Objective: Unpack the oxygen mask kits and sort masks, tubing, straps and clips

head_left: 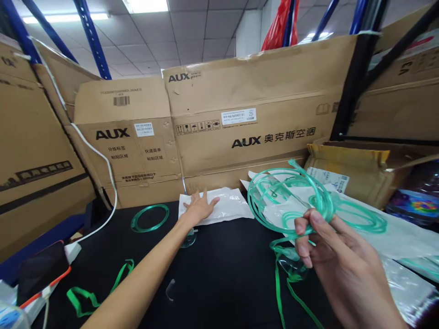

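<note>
Right hand [339, 246] holds tubing [325, 198]; left hand [200, 209] on packet [231, 205].

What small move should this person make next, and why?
Probably draw the white packet nearer with the left hand: its fingers are spread over the packet, while the right hand is occupied, holding the coiled green tubing.

Cardboard panels [274, 118], white cable [115, 196], red bag [275, 26]

Central room above tabletop [229, 278], cardboard wall [267, 103] behind
</note>
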A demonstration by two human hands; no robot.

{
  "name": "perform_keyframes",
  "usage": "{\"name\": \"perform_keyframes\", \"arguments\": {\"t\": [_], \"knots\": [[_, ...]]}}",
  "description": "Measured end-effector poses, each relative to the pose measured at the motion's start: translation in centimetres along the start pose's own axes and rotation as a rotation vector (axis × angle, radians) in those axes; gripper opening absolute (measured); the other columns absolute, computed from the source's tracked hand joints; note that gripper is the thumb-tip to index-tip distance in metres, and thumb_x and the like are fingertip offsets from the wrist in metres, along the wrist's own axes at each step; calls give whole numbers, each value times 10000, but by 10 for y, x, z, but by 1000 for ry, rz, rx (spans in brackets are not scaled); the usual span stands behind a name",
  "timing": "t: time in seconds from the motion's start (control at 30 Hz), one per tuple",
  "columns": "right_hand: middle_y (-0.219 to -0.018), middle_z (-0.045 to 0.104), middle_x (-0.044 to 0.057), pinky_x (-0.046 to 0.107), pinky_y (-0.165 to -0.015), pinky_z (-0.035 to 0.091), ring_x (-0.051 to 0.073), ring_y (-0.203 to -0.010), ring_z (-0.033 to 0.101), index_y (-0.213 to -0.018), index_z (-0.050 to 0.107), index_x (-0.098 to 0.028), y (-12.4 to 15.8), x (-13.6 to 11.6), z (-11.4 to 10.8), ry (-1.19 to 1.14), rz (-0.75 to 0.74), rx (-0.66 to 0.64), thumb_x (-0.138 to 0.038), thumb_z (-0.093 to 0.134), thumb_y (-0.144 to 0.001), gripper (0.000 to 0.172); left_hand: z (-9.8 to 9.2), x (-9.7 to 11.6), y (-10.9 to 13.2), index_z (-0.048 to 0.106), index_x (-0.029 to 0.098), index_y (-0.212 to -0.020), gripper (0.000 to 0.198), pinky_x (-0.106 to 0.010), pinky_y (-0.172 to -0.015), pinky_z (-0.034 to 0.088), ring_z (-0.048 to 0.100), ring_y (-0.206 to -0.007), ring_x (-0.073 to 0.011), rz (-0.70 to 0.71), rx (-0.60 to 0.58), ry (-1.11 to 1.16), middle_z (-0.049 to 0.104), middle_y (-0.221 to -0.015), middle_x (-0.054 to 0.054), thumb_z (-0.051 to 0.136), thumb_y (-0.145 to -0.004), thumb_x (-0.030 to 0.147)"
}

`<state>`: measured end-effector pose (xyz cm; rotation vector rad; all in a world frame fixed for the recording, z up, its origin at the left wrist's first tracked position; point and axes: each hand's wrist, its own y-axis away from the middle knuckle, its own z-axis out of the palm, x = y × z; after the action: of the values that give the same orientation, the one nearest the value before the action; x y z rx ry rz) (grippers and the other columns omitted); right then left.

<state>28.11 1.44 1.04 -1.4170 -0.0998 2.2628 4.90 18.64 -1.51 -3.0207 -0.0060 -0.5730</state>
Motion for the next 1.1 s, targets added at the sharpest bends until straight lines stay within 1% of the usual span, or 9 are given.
{"name": "perform_keyframes", "arguments": {"t": [0.07,0.17,0.33,0.43,0.5,0.63,0.8,0.93,1.1], "knots": [[-808,619,9,169,-397,433,105,-572,545,-824,643,-200,0,3,-3,-6,14,-4,-361,807,-804,230,11,13,-10,235,212,-1609,848,-773,-1137,109,79,-1542,-435,11,-100,-42,86,-1696,-176,335,-947,733],[-814,621,6,167,-396,432,94,-552,530,-810,637,-202,-1,7,-6,-1,33,-18,-349,805,-807,224,26,21,-21,253,274,-1600,795,-731,-1181,38,43,-1548,-412,91,-225,-82,51,-1715,-98,472,-948,672],[-777,618,1,163,-400,428,84,-523,519,-789,632,-193,-4,14,-7,1,69,-53,-349,793,-818,227,39,21,-30,384,255,-1539,656,-697,-1194,110,194,-1516,-399,166,-329,-109,218,-1676,-105,604,-963,477],[-767,619,-3,166,-401,425,79,-505,509,-821,642,-193,-4,16,-6,14,91,-63,-359,786,-827,220,39,28,-29,428,240,-1507,611,-686,-1183,176,267,-1488,-391,165,-301,-112,284,-1645,-116,619,-962,440],[-758,617,-4,170,-402,420,79,-498,503,-845,649,-194,-3,16,-5,22,93,-72,-357,783,-830,212,38,38,-25,414,237,-1515,612,-681,-1188,165,265,-1490,-387,163,-247,-107,280,-1647,-118,600,-972,449],[-755,612,-1,174,-402,417,81,-495,494,-825,632,-194,-3,17,-3,25,93,-85,-359,780,-830,222,45,65,-17,315,215,-1570,713,-696,-1196,55,146,-1534,-398,133,-155,-88,200,-1678,-148,499,-983,575],[-761,626,2,176,-418,437,79,-490,502,-785,586,-193,-1,19,-4,28,121,-76,-374,789,-819,274,66,89,-19,276,154,-1587,889,-729,-1167,30,53,-1536,-451,115,-182,-60,137,-1685,-202,455,-921,715],[-755,621,-5,178,-406,428,80,-474,513,-813,607,-195,2,18,-6,41,138,-85,-381,788,-819,259,70,90,-25,343,238,-1560,732,-701,-1194,103,148,-1530,-409,21,-192,-42,203,-1680,-133,566,-950,574],[-732,614,-5,180,-386,392,82,-460,498,-857,650,-196,4,17,-2,32,145,-95,-394,783,-820,242,52,71,-27,426,223,-1507,639,-704,-1173,186,243,-1496,-408,-73,-170,-12,279,-1645,-134,627,-951,463]]}}
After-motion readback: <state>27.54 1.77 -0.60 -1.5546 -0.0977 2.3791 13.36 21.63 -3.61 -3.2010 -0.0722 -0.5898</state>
